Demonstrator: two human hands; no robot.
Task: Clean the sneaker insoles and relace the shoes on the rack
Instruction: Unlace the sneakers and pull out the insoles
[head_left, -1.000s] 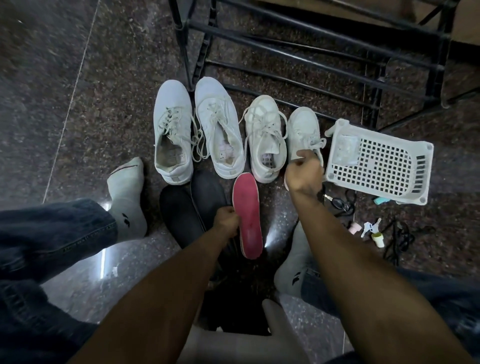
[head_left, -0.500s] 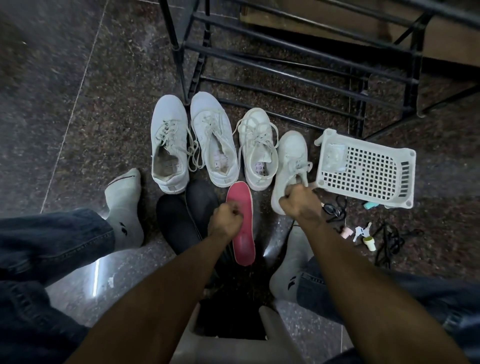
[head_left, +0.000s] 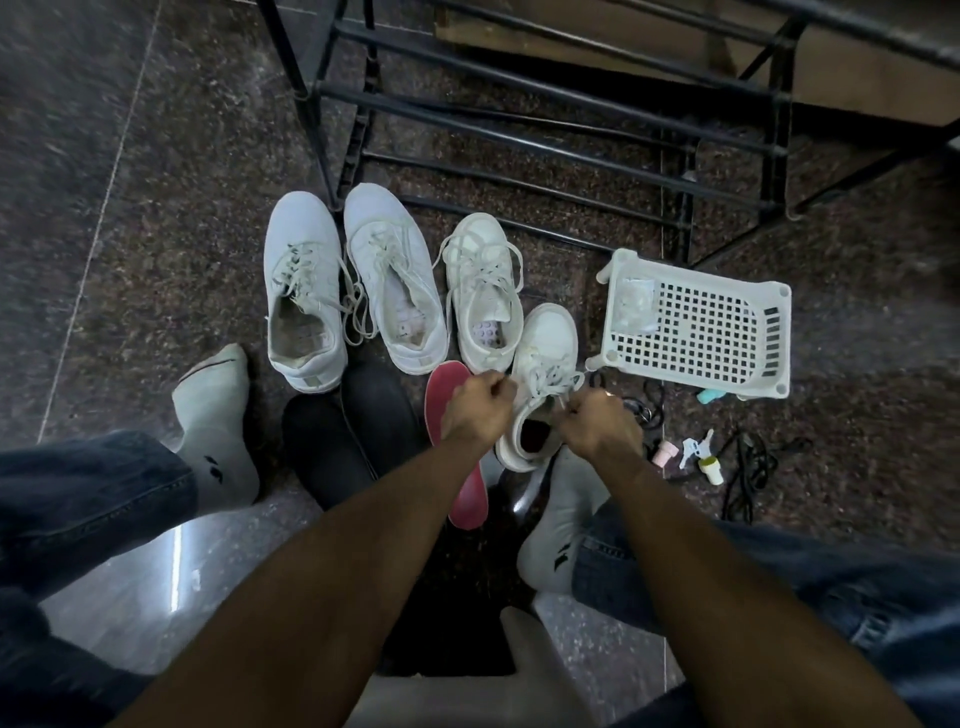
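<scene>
Several white sneakers stand on the floor in front of a black rack (head_left: 545, 135). The rightmost sneaker (head_left: 548, 343) sits closest to me, pulled out of the row. My left hand (head_left: 475, 410) pinches one lace end at its left side. My right hand (head_left: 597, 423) pinches the other lace end at its right. A red insole (head_left: 460, 483) lies on the floor under my left wrist, partly hidden. Two dark insoles (head_left: 353, 431) lie to its left. The other white sneakers (head_left: 306, 296) stay in a row, laces loose.
A white perforated basket (head_left: 727, 332) lies on its side at the right. Black laces (head_left: 748, 467), small bottles (head_left: 709, 467) and a pink cap (head_left: 664, 452) are scattered below it. My socked feet (head_left: 218, 415) and jeans flank the shoes. A pale stool edge (head_left: 519, 675) is at the bottom.
My right hand dragged the rightmost sneaker toward me. My left hand let go of the red insole and moved onto the sneaker's lace. Both hands now hold lace ends.
</scene>
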